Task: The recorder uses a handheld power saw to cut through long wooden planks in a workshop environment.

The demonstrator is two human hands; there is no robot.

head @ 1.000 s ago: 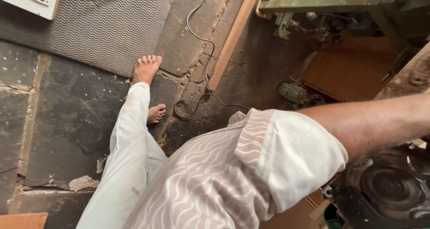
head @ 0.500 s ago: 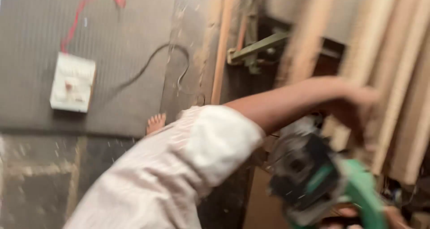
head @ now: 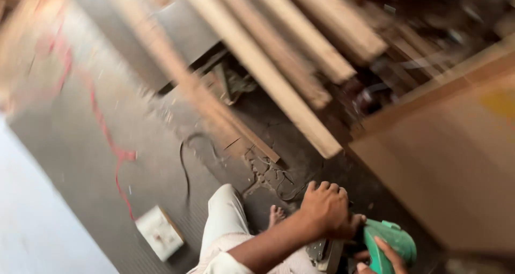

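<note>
My left hand (head: 326, 208) reaches in from the lower left and is closed over the front of a green power tool (head: 390, 243) with a grey metal base (head: 324, 250). Only a few fingers of my right hand (head: 387, 256) show at the bottom edge, wrapped on the tool's green rear housing. The tool sits low at the bottom right, just in front of a large brown board (head: 456, 172). My bare foot (head: 276, 215) and white trouser leg (head: 225, 215) are just left of the tool. The picture is blurred.
Several long wooden planks (head: 279, 75) lean diagonally across the middle. A white switch box (head: 159, 232) lies on the grey ribbed mat (head: 80, 145), with a red cable (head: 110, 145) and a black cable (head: 185, 164). The floor by the foot is cracked stone (head: 268, 172).
The view has swung sharply and tilted. My left arm has gone from stretched out toward the planks to resting on the green tool, and my right hand's fingers now show on it.
</note>
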